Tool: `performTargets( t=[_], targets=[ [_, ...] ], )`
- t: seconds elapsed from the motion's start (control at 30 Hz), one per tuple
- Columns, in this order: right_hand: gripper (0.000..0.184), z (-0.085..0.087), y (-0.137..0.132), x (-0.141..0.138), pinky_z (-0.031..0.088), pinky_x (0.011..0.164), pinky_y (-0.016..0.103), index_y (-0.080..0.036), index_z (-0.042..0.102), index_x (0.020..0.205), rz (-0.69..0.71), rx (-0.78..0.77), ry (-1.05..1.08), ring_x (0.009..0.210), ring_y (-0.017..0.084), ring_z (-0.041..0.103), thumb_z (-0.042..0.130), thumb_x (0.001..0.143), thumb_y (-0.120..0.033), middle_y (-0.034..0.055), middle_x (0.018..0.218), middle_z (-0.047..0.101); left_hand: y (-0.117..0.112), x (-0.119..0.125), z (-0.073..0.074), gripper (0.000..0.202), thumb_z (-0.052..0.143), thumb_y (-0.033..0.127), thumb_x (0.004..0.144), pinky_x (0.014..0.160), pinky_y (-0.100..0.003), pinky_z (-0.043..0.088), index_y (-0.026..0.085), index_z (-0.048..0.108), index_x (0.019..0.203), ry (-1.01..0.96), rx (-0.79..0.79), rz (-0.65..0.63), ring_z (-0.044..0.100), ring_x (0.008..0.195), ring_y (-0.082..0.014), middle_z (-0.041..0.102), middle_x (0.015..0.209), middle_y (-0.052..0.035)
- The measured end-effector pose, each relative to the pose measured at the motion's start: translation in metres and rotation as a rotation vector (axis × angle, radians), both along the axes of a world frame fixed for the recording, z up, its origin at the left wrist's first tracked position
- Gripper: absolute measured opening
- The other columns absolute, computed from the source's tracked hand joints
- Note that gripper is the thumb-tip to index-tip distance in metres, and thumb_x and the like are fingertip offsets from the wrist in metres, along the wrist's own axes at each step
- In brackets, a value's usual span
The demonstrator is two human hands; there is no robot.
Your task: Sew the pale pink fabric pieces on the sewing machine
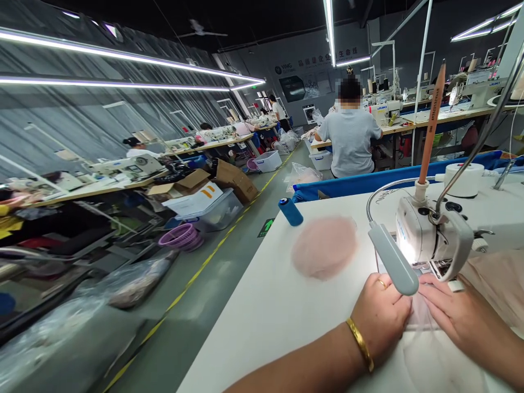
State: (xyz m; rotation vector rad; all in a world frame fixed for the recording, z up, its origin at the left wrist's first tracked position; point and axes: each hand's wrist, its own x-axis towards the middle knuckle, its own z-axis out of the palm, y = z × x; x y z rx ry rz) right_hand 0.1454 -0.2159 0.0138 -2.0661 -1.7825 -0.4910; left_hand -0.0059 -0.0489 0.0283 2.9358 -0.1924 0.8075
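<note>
My left hand [385, 314], with a gold bracelet and a ring, is closed at the sewing machine's front, its fingers curled on thin pale pink sheer fabric [421, 316]. The grey lamp arm [393, 261] hides some of its fingertips. My right hand [460, 314] lies flat on the fabric's other side, fingers stretched out towards the needle area. Above both hands is the white sewing machine head [417, 229], its light on. More sheer fabric [497, 281] lies to the right. A stack of round pink sheer pieces [325, 247] rests left of the machine.
A blue thread spool [290, 212] lies near the table's left edge. A pencil [433, 123] stands upright on the machine head. Blue cloth [339, 188] runs along the far edge. Ahead sits a co-worker [349, 136]. Boxes and a purple basket [180, 237] stand across the aisle.
</note>
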Motion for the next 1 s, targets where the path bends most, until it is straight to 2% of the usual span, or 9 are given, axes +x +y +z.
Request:
performTargets(
  t=[0.13, 0.3, 0.53, 0.67, 0.77, 0.87, 0.93, 1.0],
  targets=[
    [0.032, -0.007, 0.000, 0.004, 0.052, 0.068, 0.036, -0.026, 0.071, 0.098, -0.048, 0.033, 0.021, 0.092, 0.027, 0.073, 0.040, 0.103, -0.020, 0.0081, 0.114, 0.080, -0.001, 0.000, 0.001, 0.017, 0.054, 0.019, 0.102, 0.080, -0.042, 0.057, 0.018, 0.068, 0.093, 0.023, 0.013, 0.038, 0.066, 0.092, -0.0256, 0.074, 0.096, -0.0079],
    [0.033, -0.003, 0.005, 0.005, 0.054, 0.078, 0.036, -0.027, 0.074, 0.103, -0.044, 0.099, 0.022, 0.095, 0.026, 0.072, 0.042, 0.104, -0.022, 0.0053, 0.110, 0.081, 0.000, 0.003, 0.000, 0.017, 0.054, 0.020, 0.101, 0.080, -0.043, 0.056, 0.018, 0.068, 0.092, 0.015, 0.011, 0.058, 0.066, 0.091, -0.0254, 0.073, 0.096, -0.0076],
    [0.034, 0.003, 0.010, 0.008, 0.055, 0.085, 0.036, -0.026, 0.079, 0.106, -0.032, 0.177, 0.058, 0.097, 0.026, 0.073, 0.044, 0.104, -0.025, 0.0073, 0.107, 0.081, 0.001, 0.009, -0.005, 0.015, 0.055, 0.021, 0.100, 0.081, -0.044, 0.056, 0.018, 0.069, 0.096, -0.017, 0.011, 0.071, 0.067, 0.093, -0.0265, 0.075, 0.099, -0.0085],
    [0.033, 0.004, 0.010, 0.008, 0.056, 0.082, 0.035, -0.025, 0.078, 0.108, -0.025, 0.145, 0.061, 0.096, 0.026, 0.072, 0.045, 0.104, -0.024, 0.0074, 0.105, 0.081, 0.001, 0.010, -0.006, 0.015, 0.055, 0.021, 0.100, 0.080, -0.044, 0.056, 0.017, 0.069, 0.096, -0.025, 0.006, 0.067, 0.068, 0.092, -0.0268, 0.074, 0.098, -0.0099],
    [0.034, -0.001, 0.009, 0.008, 0.057, 0.081, 0.036, -0.026, 0.076, 0.117, -0.036, 0.108, 0.052, 0.095, 0.026, 0.073, 0.045, 0.104, -0.022, 0.0070, 0.110, 0.080, 0.001, 0.010, -0.006, 0.013, 0.056, 0.021, 0.100, 0.080, -0.043, 0.056, 0.018, 0.068, 0.096, -0.014, 0.009, 0.064, 0.069, 0.091, -0.0266, 0.075, 0.099, -0.0096],
    [0.037, -0.007, 0.005, 0.009, 0.057, 0.072, 0.035, -0.027, 0.074, 0.123, -0.038, 0.049, 0.076, 0.088, 0.024, 0.074, 0.042, 0.105, -0.021, 0.0083, 0.119, 0.079, 0.001, 0.009, -0.005, 0.011, 0.057, 0.020, 0.099, 0.081, -0.042, 0.055, 0.019, 0.067, 0.094, 0.005, 0.018, 0.061, 0.069, 0.091, -0.0254, 0.074, 0.099, -0.0092],
    [0.037, -0.008, -0.002, 0.010, 0.059, 0.071, 0.035, -0.026, 0.073, 0.124, 0.016, 0.018, 0.092, 0.090, 0.024, 0.075, 0.041, 0.106, -0.022, 0.0098, 0.125, 0.077, 0.002, 0.008, -0.003, 0.010, 0.058, 0.021, 0.099, 0.082, -0.042, 0.054, 0.019, 0.067, 0.094, 0.024, 0.012, 0.055, 0.069, 0.091, -0.0251, 0.073, 0.099, -0.0089],
    [0.031, -0.004, -0.011, 0.009, 0.061, 0.080, 0.039, -0.027, 0.071, 0.129, 0.105, -0.022, 0.109, 0.101, 0.027, 0.074, 0.049, 0.107, -0.031, 0.0094, 0.129, 0.076, 0.004, 0.008, -0.002, 0.009, 0.059, 0.023, 0.099, 0.084, -0.042, 0.054, 0.020, 0.068, 0.098, 0.068, -0.021, 0.048, 0.068, 0.091, -0.0250, 0.073, 0.100, -0.0082]
  ],
)
